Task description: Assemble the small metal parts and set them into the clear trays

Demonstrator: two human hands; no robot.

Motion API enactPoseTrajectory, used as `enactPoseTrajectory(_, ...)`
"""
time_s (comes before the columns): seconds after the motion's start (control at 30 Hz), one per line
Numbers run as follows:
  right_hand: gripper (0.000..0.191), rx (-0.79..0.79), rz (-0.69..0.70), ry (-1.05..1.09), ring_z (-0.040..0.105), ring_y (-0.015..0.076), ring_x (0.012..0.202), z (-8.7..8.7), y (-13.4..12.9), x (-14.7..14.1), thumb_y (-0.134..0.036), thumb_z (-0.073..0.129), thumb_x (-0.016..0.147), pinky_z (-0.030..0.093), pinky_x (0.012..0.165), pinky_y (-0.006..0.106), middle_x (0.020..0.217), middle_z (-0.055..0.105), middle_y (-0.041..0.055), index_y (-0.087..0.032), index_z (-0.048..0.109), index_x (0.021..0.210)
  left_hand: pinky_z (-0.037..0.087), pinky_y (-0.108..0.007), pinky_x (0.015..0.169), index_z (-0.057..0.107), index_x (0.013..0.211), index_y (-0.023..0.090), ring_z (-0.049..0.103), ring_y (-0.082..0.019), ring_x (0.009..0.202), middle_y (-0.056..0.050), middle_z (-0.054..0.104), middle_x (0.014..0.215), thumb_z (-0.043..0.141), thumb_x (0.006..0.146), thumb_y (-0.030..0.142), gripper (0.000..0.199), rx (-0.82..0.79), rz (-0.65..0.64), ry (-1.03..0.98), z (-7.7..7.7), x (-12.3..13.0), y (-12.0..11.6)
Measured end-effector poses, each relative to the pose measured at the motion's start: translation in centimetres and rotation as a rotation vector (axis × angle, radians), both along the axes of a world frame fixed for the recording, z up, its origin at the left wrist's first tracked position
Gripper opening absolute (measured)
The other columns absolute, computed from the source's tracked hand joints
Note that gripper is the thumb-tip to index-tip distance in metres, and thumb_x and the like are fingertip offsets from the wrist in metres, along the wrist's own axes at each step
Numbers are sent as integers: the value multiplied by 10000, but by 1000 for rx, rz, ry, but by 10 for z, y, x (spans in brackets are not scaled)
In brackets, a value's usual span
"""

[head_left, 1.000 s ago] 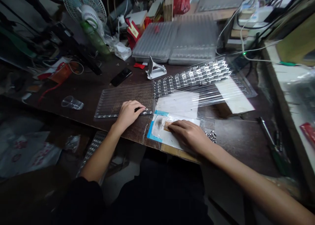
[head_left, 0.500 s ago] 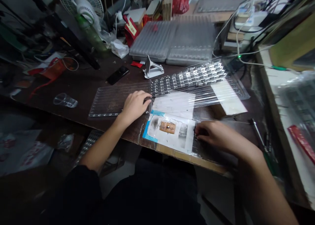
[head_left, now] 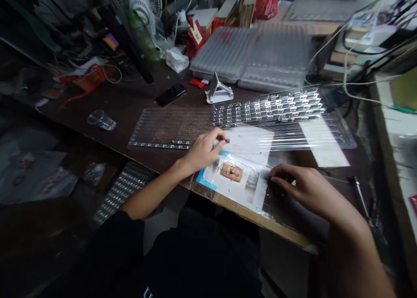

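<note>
My left hand [head_left: 203, 150] is closed in a pinch on a small dark metal part [head_left: 227, 140], above the white paper. To its left lies a clear ribbed tray [head_left: 172, 124] with shiny metal parts along its front row. My right hand [head_left: 301, 183] is low over the table, thumb and fingers pressed together; whatever they hold is hidden. Small dark pieces [head_left: 268, 192] lie just below those fingertips. Between the hands, a brown block [head_left: 231, 172] with a small dark piece at its middle sits on a white sheet [head_left: 259, 193] edged with blue tape.
A second ribbed tray [head_left: 280, 135] holds rows of shiny metal parts [head_left: 267, 107]. Behind are a white stand [head_left: 219, 94], a phone [head_left: 171, 94] and stacked clear trays [head_left: 221, 57]. A plastic cup [head_left: 101, 120] lies at left; a screwdriver-like tool [head_left: 361, 198] is at right.
My left hand has moved off the left tray's right edge toward the paper, and a small metal part now shows in its fingertips. My right hand stays beside the taped sheet. The view has shifted.
</note>
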State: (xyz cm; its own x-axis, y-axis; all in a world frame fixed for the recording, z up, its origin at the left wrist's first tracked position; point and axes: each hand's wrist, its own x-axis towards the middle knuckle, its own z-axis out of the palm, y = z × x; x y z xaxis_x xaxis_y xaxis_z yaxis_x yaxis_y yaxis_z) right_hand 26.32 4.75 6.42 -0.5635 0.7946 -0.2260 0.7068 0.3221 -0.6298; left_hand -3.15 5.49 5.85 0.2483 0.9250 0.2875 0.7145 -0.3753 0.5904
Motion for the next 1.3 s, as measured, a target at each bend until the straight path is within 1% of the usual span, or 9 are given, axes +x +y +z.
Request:
enactPoseTrajectory(0.17, 206, 108, -24, 101, 658, 202, 751, 0, -4, -15, -309, 508, 915, 475, 694, 313, 877, 722, 61, -193, 678, 907, 487, -315, 869, 587, 1031, 176, 625, -184, 963, -68, 669, 1005, 453, 977, 185, 145, -71, -85, -123, -19, 10, -44)
enactPoseTrajectory(0.3, 148, 152, -70, 193, 646, 185, 767, -3, -7, -29, -245, 535, 890, 477, 705, 297, 876, 710, 57, -182, 669, 881, 490, -323, 847, 639, 971, 185, 646, -190, 925, -55, 703, 955, 552, 962, 244, 106, -99, -183, -165, -38, 11, -52)
enactPoseTrajectory(0.4, 128, 118, -95, 212, 638, 164, 714, -10, -9, -36, -202, 542, 869, 466, 658, 275, 821, 706, 39, -174, 664, 894, 492, -331, 838, 657, 958, 183, 648, -193, 911, -53, 712, 936, 584, 943, 229, 88, -57, -162, -151, -44, 10, -52)
enactPoseTrajectory(0.6, 124, 99, -74, 219, 636, 156, 720, -16, -12, -44, -156, 540, 845, 458, 656, 261, 811, 705, 25, -177, 656, 884, 504, -315, 831, 671, 957, 181, 656, -182, 905, -53, 720, 945, 584, 944, 213, 94, -6, -173, -139, -44, 8, -56)
enactPoseTrajectory(0.77, 122, 83, -62, 211, 639, 159, 716, -18, -13, -48, -156, 541, 847, 459, 666, 269, 819, 710, 25, -182, 655, 880, 508, -302, 806, 679, 927, 185, 667, -174, 882, -42, 729, 924, 612, 929, 224, 78, 17, -118, -187, -45, 10, -55)
enactPoseTrajectory(0.9, 114, 75, -60, 212, 640, 164, 706, -19, -14, -50, -176, 549, 855, 462, 665, 275, 809, 711, 32, -183, 659, 884, 489, -311, 806, 685, 935, 186, 661, -177, 876, -36, 732, 915, 626, 919, 222, 71, 11, -149, -137, -46, 10, -55)
enactPoseTrajectory(1.13, 132, 175, -66, 212, 646, 184, 773, -30, -18, -64, -159, 532, 860, 485, 724, 290, 864, 706, 65, -179, 660, 886, 440, -338, 830, 698, 887, 202, 660, -178, 853, -14, 744, 891, 642, 909, 233, 68, 24, -127, -66, -45, 10, -55)
enactPoseTrajectory(1.23, 175, 207, -65, 208, 651, 191, 805, -36, -20, -70, -123, 513, 853, 500, 748, 296, 896, 699, 81, -173, 670, 914, 443, -346, 835, 699, 880, 207, 663, -185, 854, -14, 747, 891, 628, 917, 246, 89, -16, -126, -92, -44, 11, -53)
enactPoseTrajectory(1.3, 197, 228, -65, 212, 653, 197, 830, -39, -22, -73, -124, 496, 872, 508, 767, 307, 922, 696, 91, -175, 675, 937, 448, -351, 843, 696, 870, 211, 669, -190, 863, -17, 751, 899, 617, 923, 250, 102, -28, -62, -146, -43, 9, -53)
